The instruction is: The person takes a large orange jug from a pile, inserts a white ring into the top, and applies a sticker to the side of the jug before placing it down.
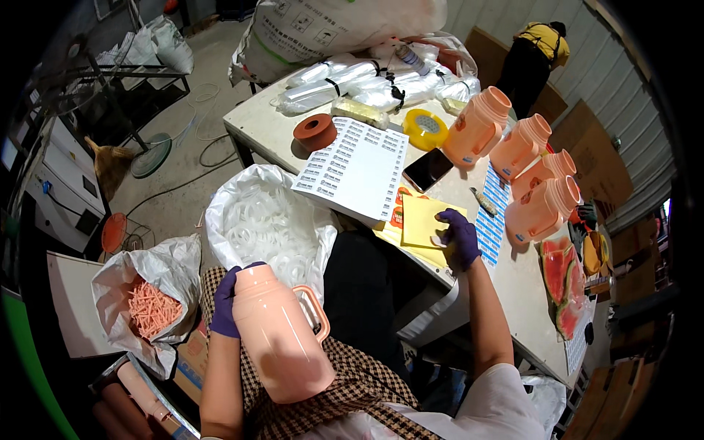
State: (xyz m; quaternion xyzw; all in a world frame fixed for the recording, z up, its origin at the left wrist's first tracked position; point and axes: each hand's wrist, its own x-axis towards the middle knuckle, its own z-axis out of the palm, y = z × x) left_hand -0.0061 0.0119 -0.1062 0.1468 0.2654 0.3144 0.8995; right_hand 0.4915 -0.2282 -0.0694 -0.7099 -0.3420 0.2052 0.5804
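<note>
The fingers (pixel 445 217) of the right hand (pixel 460 236), in a purple glove, were bent down onto a yellow sticker sheet (pixel 425 221) at the near edge of the table (pixel 271 128), tips pressed together on what looked like a small pale label being peeled; how tightly they pinched I could not tell. The left hand (pixel 226 306), gloved the same, was wrapped round the neck of a peach plastic thermos jug (pixel 282 339) that rested tilted on the person's checked lap, below the table's near edge, its handle turned toward the table. Judging by this, the step in hand was labelling: one sticker being lifted while the jug waited, and the next move would call for carrying that sticker across without folding it and laying it flat on the jug's curved wall. Four more peach jugs (pixel 513 165) stood in a row toward the table's right edge, a blue sticker sheet (pixel 490 227) beside them, watermelon slices (pixel 561 282) at the near right corner. A white label sheet (pixel 358 170), a phone (pixel 427 169), a yellow tape roll (pixel 424 128) and a red tape roll (pixel 314 132) lay mid-table, bundled clear bags (pixel 367 84) along the far edge. On the concrete floor sat a white sack of plastic rings (pixel 264 220) and a bag of orange parts (pixel 150 308); another person (pixel 535 55) stood by the corrugated wall.
</note>
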